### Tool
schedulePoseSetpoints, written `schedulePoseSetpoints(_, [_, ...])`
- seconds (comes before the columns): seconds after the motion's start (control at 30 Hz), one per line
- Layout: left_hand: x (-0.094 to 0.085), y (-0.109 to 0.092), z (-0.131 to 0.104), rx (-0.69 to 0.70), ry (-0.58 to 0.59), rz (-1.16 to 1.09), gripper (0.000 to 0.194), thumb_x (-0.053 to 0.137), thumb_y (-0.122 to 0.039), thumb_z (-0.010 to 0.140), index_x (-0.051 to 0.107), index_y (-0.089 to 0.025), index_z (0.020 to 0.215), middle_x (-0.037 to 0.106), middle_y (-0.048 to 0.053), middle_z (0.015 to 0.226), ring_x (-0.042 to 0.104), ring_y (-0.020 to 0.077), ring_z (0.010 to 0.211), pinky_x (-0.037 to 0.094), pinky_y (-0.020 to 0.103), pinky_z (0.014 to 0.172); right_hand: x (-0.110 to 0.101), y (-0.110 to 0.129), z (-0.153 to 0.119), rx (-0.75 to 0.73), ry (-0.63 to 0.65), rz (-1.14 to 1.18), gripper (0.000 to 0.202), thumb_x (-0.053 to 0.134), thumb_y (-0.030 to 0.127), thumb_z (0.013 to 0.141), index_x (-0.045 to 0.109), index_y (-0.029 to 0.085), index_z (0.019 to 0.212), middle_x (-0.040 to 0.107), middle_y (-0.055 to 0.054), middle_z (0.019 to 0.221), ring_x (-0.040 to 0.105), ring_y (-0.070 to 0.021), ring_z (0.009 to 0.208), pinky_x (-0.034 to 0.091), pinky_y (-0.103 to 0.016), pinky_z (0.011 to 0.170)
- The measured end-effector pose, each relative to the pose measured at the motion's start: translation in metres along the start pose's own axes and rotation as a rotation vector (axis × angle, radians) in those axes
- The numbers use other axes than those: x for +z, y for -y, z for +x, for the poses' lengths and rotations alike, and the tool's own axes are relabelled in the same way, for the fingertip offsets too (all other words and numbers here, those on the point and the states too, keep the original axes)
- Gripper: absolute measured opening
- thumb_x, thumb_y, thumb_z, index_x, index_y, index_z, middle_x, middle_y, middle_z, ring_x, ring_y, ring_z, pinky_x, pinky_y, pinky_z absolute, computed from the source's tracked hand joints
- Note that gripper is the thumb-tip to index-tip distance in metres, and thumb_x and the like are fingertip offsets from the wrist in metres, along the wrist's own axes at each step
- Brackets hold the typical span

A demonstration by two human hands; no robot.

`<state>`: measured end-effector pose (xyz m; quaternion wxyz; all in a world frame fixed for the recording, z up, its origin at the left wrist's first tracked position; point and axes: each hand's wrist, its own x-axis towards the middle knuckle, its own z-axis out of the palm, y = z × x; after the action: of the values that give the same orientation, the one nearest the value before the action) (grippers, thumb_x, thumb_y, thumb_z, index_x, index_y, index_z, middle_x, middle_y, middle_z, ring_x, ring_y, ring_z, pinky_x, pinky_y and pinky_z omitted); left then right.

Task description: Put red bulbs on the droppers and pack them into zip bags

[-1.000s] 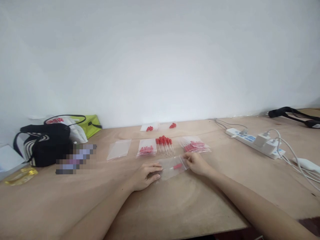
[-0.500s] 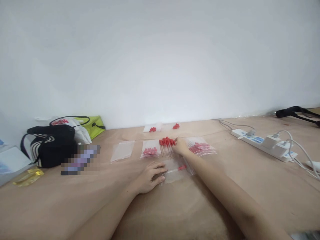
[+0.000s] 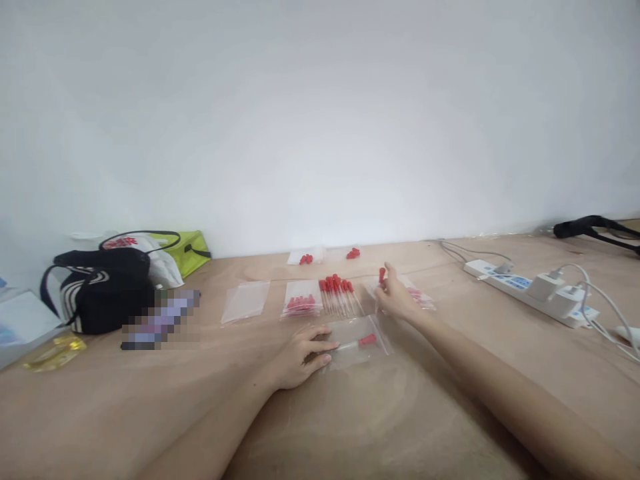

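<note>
My left hand (image 3: 306, 355) lies with fingers stretched on the left part of a clear zip bag (image 3: 345, 362), touching it. Inside that bag is a dropper (image 3: 367, 339) with a red rubber bulb and a clear tube. In the fingers of my right hand (image 3: 397, 297) is another red-bulbed dropper (image 3: 382, 275), its bulb pointing up; the tube is mostly hidden. A row of similar droppers (image 3: 336, 285) lies just left of that hand. Filled bags (image 3: 301, 303) are stacked left of the row, and more filled bags (image 3: 423, 298) lie partly behind my right hand.
Flat clear bags (image 3: 246, 300) lie at the left. Two small heaps of red bulbs (image 3: 307, 259) rest near the wall. A white power strip (image 3: 520, 287) with plugs and cables stands right. A black bag (image 3: 110, 293) and a green bag (image 3: 187, 253) are at far left.
My right hand has moved right from the dropper row, carrying one dropper away from it. My left hand stays on the bag.
</note>
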<state>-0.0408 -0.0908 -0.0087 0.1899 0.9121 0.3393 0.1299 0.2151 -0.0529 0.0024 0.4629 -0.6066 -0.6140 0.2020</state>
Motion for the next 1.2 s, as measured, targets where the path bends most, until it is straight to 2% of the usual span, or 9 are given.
schedulePoseSetpoints(0.17, [-0.002,-0.003,0.002,-0.02,0.019,0.006,0.03,0.043,-0.032,0.084,0.054,-0.029,0.112,0.043,0.003,0.126,0.037,0.0214,0.117,0.029,0.039,0.098,-0.02,-0.021,-0.04,0.065,-0.133,0.295,0.059,0.046,0.026,0.069,0.022,0.018,0.122,0.05,0.005,0.06,0.051,-0.0133,0.048,0.041,-0.026,0.046])
schedulePoseSetpoints(0.33, [-0.004,-0.005,0.001,-0.033,0.006,0.012,0.039,0.043,-0.034,0.083,0.044,-0.025,0.122,0.041,0.004,0.129,0.036,0.0216,0.118,0.028,0.039,0.099,-0.005,-0.022,-0.053,0.158,-0.179,0.576,0.046,0.051,0.032,0.069,0.025,0.022,0.105,0.052,0.006,0.057,0.054,-0.0147,0.047,0.047,-0.03,0.05])
schedulePoseSetpoints(0.5, [-0.005,-0.005,0.0,-0.043,-0.011,0.002,0.05,0.044,-0.037,0.083,0.032,-0.023,0.129,0.036,0.004,0.133,0.033,0.0219,0.12,0.026,0.039,0.1,0.006,-0.014,-0.058,0.239,-0.106,0.743,0.034,0.053,0.039,0.068,0.029,0.024,0.087,0.054,0.006,0.058,0.056,-0.0136,0.048,0.049,-0.031,0.051])
schedulePoseSetpoints(0.67, [-0.003,-0.003,0.0,-0.035,-0.018,-0.009,0.049,0.044,-0.038,0.083,0.032,-0.025,0.129,0.035,0.002,0.134,0.032,0.0216,0.121,0.025,0.039,0.101,0.003,-0.011,-0.063,0.258,0.093,0.614,0.034,0.063,0.039,0.059,0.04,0.02,0.076,0.05,0.006,0.063,0.044,-0.0049,0.036,0.035,-0.018,0.032])
schedulePoseSetpoints(0.73, [-0.002,-0.002,-0.001,-0.027,-0.023,-0.014,0.049,0.044,-0.038,0.083,0.032,-0.025,0.129,0.035,0.002,0.134,0.032,0.0214,0.121,0.025,0.039,0.101,0.001,-0.011,-0.063,0.254,0.203,0.564,0.034,0.065,0.038,0.057,0.042,0.019,0.074,0.053,0.005,0.064,0.043,-0.0041,0.036,0.03,-0.017,0.031])
schedulePoseSetpoints(0.83, [-0.002,-0.001,0.0,-0.016,-0.033,-0.014,0.049,0.044,-0.038,0.083,0.032,-0.025,0.129,0.036,0.002,0.133,0.033,0.0211,0.12,0.026,0.038,0.101,0.002,-0.01,-0.062,0.264,0.261,0.486,0.033,0.066,0.037,0.057,0.042,0.019,0.071,0.056,0.003,0.061,0.043,-0.0052,0.037,0.028,-0.016,0.031])
schedulePoseSetpoints(1.03, [0.0,0.001,0.0,-0.025,-0.042,-0.012,0.048,0.045,-0.037,0.082,0.034,-0.025,0.128,0.039,0.003,0.131,0.034,0.0209,0.12,0.025,0.04,0.101,0.006,-0.01,-0.061,0.192,0.357,0.364,0.026,0.061,0.041,0.062,0.053,0.017,0.068,0.059,0.0,0.057,0.045,-0.0076,0.04,0.028,-0.018,0.034])
schedulePoseSetpoints(1.13, [0.001,0.002,0.001,0.003,-0.04,-0.027,0.042,0.046,-0.036,0.083,0.042,-0.025,0.123,0.043,0.003,0.128,0.036,0.0204,0.118,0.027,0.038,0.1,0.0,-0.011,-0.058,0.098,0.468,0.293,0.026,0.051,0.04,0.07,0.06,0.015,0.07,0.059,0.0,0.054,0.044,-0.0079,0.041,0.029,-0.019,0.037])
schedulePoseSetpoints(1.2, [0.002,0.002,0.002,0.021,-0.035,-0.04,0.037,0.045,-0.036,0.083,0.048,-0.025,0.118,0.045,0.004,0.126,0.038,0.0201,0.117,0.029,0.037,0.099,-0.007,-0.012,-0.052,0.086,0.471,0.19,0.025,0.047,0.035,0.073,0.06,0.014,0.065,0.055,0.001,0.049,0.044,-0.0084,0.041,0.031,-0.02,0.039])
